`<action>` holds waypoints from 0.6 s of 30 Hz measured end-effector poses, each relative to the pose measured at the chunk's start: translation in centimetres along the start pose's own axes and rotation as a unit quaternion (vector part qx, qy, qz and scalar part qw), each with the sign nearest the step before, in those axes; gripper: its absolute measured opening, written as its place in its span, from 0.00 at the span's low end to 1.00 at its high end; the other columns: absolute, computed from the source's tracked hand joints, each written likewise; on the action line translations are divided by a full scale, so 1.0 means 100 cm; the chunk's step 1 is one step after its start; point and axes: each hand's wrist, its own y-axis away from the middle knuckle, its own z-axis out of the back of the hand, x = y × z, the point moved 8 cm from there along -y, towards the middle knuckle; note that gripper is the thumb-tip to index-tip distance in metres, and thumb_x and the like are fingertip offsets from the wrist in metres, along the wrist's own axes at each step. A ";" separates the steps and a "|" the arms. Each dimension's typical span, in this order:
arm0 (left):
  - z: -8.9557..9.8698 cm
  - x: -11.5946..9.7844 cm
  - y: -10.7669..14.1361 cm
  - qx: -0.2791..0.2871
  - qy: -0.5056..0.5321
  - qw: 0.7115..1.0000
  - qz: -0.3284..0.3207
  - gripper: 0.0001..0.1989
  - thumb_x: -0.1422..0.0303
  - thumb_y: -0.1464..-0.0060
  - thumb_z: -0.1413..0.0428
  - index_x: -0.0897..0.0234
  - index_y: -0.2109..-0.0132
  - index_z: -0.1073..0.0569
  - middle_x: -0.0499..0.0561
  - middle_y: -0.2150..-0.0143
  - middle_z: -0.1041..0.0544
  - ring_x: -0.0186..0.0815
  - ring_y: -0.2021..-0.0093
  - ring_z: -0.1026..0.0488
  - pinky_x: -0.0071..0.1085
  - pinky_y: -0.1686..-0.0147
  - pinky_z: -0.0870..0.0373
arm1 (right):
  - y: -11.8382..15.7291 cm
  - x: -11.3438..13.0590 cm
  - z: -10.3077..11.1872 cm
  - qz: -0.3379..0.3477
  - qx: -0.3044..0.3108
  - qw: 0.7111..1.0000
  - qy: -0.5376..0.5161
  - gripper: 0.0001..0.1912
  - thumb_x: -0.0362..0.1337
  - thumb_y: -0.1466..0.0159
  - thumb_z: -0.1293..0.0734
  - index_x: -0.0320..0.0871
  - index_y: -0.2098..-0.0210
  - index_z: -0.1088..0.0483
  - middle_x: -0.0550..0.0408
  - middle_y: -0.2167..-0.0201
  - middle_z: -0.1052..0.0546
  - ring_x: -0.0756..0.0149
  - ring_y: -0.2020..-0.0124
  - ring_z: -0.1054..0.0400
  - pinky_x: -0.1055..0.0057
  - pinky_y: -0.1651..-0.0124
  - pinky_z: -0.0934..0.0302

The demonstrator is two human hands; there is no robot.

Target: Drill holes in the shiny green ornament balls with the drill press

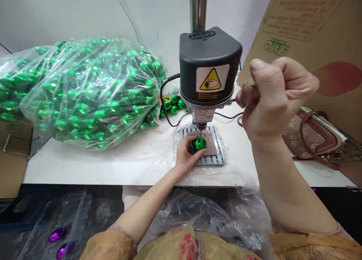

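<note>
My left hand (pixel 187 153) steadies a shiny green faceted ball (pixel 201 143) between thumb and fingers. The ball rests on a flat brown board (pixel 212 147) that lies on the slotted metal base (pixel 221 161) of a small bench drill press. Directly above the ball is the drill bit (pixel 201 133); whether its tip touches the ball I cannot tell. My right hand (pixel 271 98) is raised beside the black motor housing (pixel 209 51), its fingers closed round the drill press lever (pixel 232 100), most of which the hand hides.
Left on the white table (pixel 85 167) lies a large clear plastic bag (pixel 93 90) of green balls, with loose ones by its mouth. A cardboard box (pixel 308 34) and a patterned handbag (pixel 299 137) stand right. Purple shiny pieces (pixel 57 234) lie below. Dark crumbs dot the base.
</note>
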 end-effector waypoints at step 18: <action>0.104 0.023 0.010 -0.207 -0.046 0.977 0.002 0.07 0.64 0.38 0.48 0.59 0.58 0.26 0.55 0.60 0.21 0.47 0.56 0.23 0.50 0.52 0.26 | 0.003 -0.002 0.007 0.034 -0.024 0.999 0.002 0.21 0.33 0.39 0.31 0.45 0.83 0.45 0.64 0.89 0.43 0.77 0.88 0.48 0.70 0.83 0.55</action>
